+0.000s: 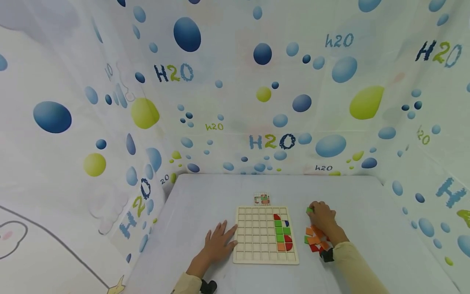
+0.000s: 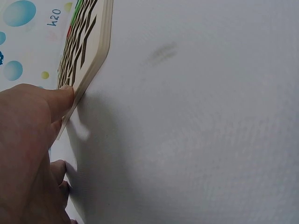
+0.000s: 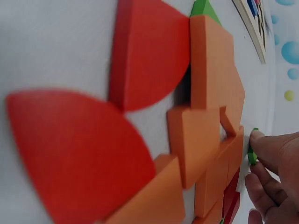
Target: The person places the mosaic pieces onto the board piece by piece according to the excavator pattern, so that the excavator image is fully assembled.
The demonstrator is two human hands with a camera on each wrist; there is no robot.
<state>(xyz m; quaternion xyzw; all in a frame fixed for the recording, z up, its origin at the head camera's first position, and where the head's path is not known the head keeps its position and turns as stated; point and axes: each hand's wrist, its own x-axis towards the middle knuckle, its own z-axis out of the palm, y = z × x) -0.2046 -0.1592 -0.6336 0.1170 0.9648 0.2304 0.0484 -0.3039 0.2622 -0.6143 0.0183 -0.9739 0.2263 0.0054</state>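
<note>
Head view: wooden board [image 1: 257, 237], partly filled.
Left hand [image 1: 219, 243]: fingers spread wide, touching the board's left edge.
Right hand [image 1: 324, 217]: pinches a green block [image 1: 309, 210], right of the board.
Loose pile [image 1: 313, 240]: orange, red and green blocks, right of the board.
Picture card [image 1: 262, 199]: just beyond the board's far edge.

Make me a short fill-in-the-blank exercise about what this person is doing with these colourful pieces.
The right grip pinches a piece coloured ____.
In the head view, the left grip touches the wooden board's ____ side.
The blue piece lies on the wooden ____, not in the loose pile.
Seen by the person, the patterned card lies past the board's ____ edge.
Missing words: green; left; board; far.
</note>
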